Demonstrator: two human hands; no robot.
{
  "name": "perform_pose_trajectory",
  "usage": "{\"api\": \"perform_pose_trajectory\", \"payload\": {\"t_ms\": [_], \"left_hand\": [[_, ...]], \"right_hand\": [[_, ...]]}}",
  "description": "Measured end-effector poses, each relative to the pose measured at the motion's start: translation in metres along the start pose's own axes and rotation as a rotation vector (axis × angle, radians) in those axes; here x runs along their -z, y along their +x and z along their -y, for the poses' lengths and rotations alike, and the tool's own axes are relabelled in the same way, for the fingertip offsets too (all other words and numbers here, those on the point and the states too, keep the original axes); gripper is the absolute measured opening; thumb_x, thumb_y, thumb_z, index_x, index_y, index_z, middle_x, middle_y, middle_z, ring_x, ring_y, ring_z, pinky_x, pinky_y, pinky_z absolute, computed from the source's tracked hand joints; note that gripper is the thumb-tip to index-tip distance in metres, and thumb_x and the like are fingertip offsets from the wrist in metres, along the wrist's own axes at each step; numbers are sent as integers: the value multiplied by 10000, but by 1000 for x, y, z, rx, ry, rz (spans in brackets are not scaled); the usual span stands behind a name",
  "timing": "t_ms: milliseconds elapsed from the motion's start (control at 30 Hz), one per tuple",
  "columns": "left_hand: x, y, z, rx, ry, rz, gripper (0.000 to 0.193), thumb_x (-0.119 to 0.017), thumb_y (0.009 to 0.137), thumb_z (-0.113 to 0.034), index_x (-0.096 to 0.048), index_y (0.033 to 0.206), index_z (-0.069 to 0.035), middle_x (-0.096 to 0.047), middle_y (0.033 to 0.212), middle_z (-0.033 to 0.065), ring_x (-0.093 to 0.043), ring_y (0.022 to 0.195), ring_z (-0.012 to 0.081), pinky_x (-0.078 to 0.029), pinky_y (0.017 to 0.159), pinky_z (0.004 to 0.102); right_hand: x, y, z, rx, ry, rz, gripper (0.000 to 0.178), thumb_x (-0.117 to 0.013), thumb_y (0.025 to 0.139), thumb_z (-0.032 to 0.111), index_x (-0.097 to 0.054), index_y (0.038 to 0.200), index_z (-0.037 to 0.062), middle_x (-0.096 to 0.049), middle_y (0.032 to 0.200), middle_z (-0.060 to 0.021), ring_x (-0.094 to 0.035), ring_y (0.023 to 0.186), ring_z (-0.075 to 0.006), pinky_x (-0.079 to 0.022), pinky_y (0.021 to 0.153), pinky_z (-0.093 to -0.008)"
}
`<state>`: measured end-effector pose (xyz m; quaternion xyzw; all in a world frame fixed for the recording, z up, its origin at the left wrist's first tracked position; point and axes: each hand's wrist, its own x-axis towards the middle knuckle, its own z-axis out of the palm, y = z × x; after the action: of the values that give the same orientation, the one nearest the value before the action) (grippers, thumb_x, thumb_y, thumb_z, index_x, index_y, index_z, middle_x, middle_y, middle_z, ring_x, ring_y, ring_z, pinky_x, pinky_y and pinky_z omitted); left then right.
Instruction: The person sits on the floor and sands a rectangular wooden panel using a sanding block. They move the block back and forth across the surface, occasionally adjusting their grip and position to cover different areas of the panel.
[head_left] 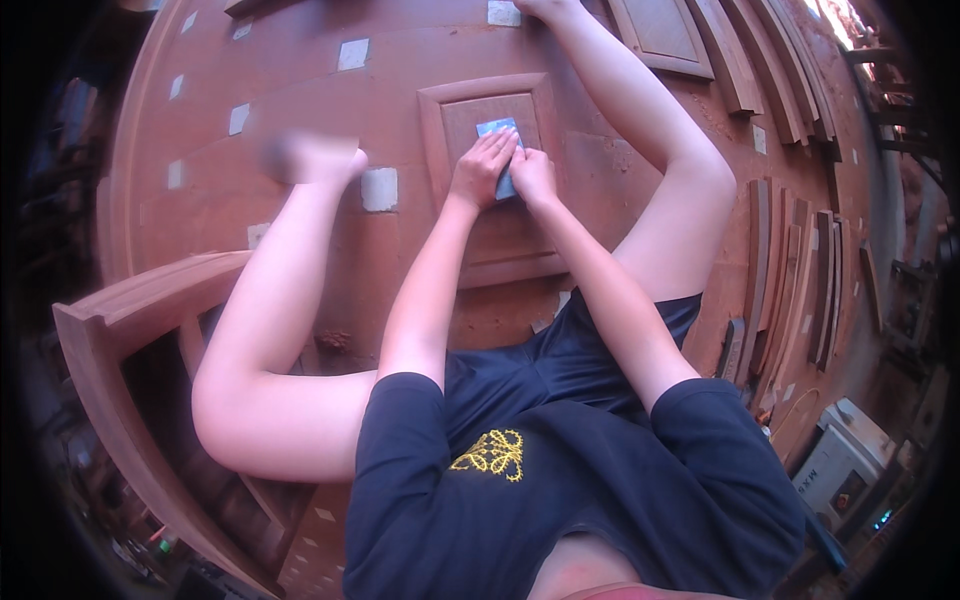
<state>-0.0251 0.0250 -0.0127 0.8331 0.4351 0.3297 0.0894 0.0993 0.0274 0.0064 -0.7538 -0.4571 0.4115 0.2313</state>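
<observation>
Position: I sit on the floor [300, 110], a reddish surface dusted with wood powder and set with pale square tiles, legs spread to either side of the work.

Workpiece: a reddish wooden panel [497, 180] with a raised frame and a recessed centre lies flat on the floor between my knees.

Abrasive: a small blue-grey sheet of sandpaper [503, 150] rests on the recessed centre of the panel, toward its upper part.

Left hand [482, 168]: the grip is flat, fingers extended and pressed down on the sheet. Nothing is enclosed in the palm.

Right hand [533, 176]: the grip is likewise flat, fingers bent slightly over the right edge of the sheet, touching the left hand. Both hands bear on the same sheet; only its upper corner and a lower strip show between them.

Surroundings: a stack of curved wooden slats [785, 270] lies to my right. More framed panels [662, 35] lie beyond my right knee. A wooden chair frame [130, 320] stands at my left, just beside my thigh.
</observation>
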Motion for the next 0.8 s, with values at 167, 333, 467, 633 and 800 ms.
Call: {"api": "perform_pose_trajectory", "payload": {"t_ms": [167, 333, 467, 633, 800], "left_hand": [[1, -2, 4, 39, -11, 8, 456, -583, 809, -106, -611, 1255, -15, -609, 1294, 164, -578, 1218, 287, -444, 1058, 399], [1, -1, 6, 42, -33, 33, 471, -561, 824, -96, -590, 1289, -27, -590, 1320, 164, -556, 1245, 286, -410, 1089, 406], [3, -1, 7, 52, -35, 86, 517, -553, 827, -92, -542, 1340, -28, -540, 1379, 166, -493, 1309, 287, -343, 1136, 423], [0, 6, 8, 150, 23, 116, 609, -576, 802, -77, -471, 1399, -20, -477, 1441, 161, -383, 1394, 290, -258, 1176, 454], [-2, 4, 17, 169, 4, 131, 664, -602, 781, -81, -446, 1424, -28, -456, 1459, 159, -355, 1411, 297, -240, 1182, 463]], "right_hand": [[-2, 1, 5, -28, 6, 17, 373, -511, 938, 296, -697, 894, -25, -665, 904, -293, -653, 911, -449, -507, 811, -514], [-7, -1, -2, -10, 19, -27, 371, -505, 943, 291, -691, 892, -26, -663, 894, -293, -649, 905, -457, -506, 803, -521], [-13, 2, -7, 20, -23, -61, 360, -501, 961, 276, -682, 887, -26, -684, 870, -258, -690, 848, -378, -509, 752, -465], [-20, 21, 1, 51, 9, -66, 356, -506, 963, 289, -690, 905, -11, -694, 885, -245, -699, 849, -355, -513, 763, -449], [-19, 24, 6, 34, 38, -24, 351, -505, 953, 278, -697, 908, -12, -687, 895, -250, -673, 874, -399, -507, 789, -476]]}}
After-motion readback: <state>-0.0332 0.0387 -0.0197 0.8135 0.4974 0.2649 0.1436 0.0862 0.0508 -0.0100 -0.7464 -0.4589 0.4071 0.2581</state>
